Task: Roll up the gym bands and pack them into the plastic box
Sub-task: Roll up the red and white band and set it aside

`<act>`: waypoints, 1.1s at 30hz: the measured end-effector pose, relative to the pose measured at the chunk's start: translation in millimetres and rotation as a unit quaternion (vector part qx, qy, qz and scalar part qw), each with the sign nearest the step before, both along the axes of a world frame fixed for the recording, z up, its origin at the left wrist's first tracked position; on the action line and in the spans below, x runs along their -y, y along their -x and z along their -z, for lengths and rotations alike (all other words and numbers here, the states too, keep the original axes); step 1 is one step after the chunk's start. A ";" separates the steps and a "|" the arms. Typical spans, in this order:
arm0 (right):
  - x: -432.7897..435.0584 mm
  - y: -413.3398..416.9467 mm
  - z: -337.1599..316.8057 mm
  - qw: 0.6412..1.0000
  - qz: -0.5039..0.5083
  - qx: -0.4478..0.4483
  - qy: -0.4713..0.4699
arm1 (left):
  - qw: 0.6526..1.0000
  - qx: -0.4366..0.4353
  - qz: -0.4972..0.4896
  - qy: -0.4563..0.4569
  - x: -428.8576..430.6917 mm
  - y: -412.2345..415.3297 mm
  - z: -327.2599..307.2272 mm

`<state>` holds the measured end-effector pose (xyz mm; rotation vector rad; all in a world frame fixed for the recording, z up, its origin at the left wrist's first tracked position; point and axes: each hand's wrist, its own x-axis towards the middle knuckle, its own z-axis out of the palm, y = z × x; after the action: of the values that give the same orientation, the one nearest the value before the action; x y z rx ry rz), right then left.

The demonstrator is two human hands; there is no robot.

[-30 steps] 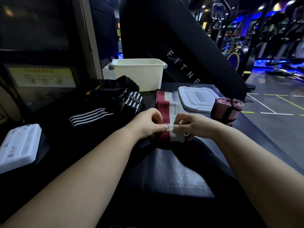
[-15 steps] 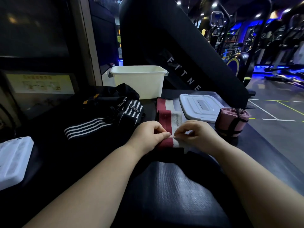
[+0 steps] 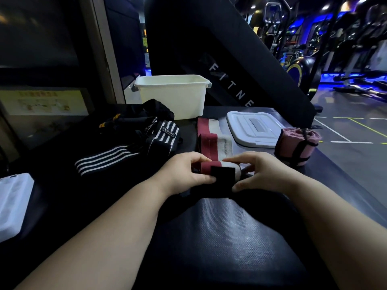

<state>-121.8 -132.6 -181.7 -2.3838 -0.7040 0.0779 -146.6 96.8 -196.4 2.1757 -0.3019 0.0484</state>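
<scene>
At mid-frame both hands are pinching the started roll of the red-and-white band (image 3: 217, 170), left hand (image 3: 184, 172) and right hand (image 3: 261, 172) with fingers closed on its ends; its tail is lying flat toward the plastic box (image 3: 173, 95). One pink roll (image 3: 297, 145) is sitting finished at right. The striped black bands (image 3: 129, 143) at left are waiting unrolled; whether anything is inside the box cannot be told.

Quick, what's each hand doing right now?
Left hand: closed on the left end of the red-and-white band.
Right hand: closed on the band's right end.
</scene>
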 end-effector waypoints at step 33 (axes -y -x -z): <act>-3.9 10.3 5.2 0.991 0.052 -0.093 -0.083 | 0.997 -0.030 -0.061 -0.022 7.9 8.8 5.0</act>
<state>-132.1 -128.7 -186.9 -2.2160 -0.4778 0.1868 -155.4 88.9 -201.4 2.2331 -0.1379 0.0448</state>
